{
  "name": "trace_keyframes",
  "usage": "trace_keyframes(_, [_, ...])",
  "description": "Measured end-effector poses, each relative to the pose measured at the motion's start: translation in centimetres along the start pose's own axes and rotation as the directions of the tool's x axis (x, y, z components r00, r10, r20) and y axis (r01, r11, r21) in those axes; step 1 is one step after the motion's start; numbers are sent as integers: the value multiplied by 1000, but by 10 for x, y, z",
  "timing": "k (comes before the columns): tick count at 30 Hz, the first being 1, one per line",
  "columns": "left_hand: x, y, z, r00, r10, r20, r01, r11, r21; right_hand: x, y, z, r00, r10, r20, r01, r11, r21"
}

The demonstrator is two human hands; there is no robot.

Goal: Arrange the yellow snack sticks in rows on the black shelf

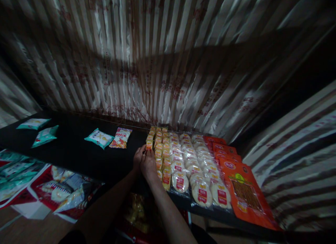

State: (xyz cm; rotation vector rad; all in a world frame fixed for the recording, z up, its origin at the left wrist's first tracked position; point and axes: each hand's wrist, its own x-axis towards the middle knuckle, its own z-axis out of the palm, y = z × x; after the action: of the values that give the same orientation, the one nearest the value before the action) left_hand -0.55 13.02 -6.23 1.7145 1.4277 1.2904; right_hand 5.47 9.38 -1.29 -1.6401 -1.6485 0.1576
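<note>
Both my hands meet at the left edge of rows of small snack packets laid on a black table (pixel 78 149). My left hand (pixel 138 157) and my right hand (pixel 148 163) have their fingers pinched together on a small yellow packet (pixel 149 145) in the leftmost column. To the right of that column lie rows of round white cracker packets (pixel 194 167) with red labels. Beyond them sit overlapping orange-red snack bags (pixel 244 191).
A teal packet (pixel 99 138) and a red-and-white packet (pixel 120 137) lie left of the rows. Two more teal packets (pixel 44 135) sit at the far left. Large bags of snacks (pixel 60 191) rest lower left. A striped curtain (pixel 157 62) hangs behind.
</note>
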Motion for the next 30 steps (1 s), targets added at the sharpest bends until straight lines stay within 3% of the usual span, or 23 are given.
trace_keyframes(5, [2,-5,4,1000,29,-10,-29,999,30,1,0,0,999,42,27,-42,999,14])
trace_keyframes(12, [8,-19,10,999,10,-45,-6,997,80,-2,9,11,996,76,-43,-73,996,56])
trace_keyframes(17, [16,-15,8,998,-15,-58,19,997,77,-3,10,11,998,66,-18,-64,994,86])
trace_keyframes(20, [22,-6,8,1000,-10,-17,10,1000,17,-2,7,0,999,36,1,-36,997,73])
trace_keyframes(25, [37,7,8,988,-134,81,139,988,-65,3,7,-29,1000,-23,-15,21,995,-97])
trace_keyframes(30, [50,13,16,982,-170,76,178,979,-104,15,21,-50,995,-83,-59,63,955,-290])
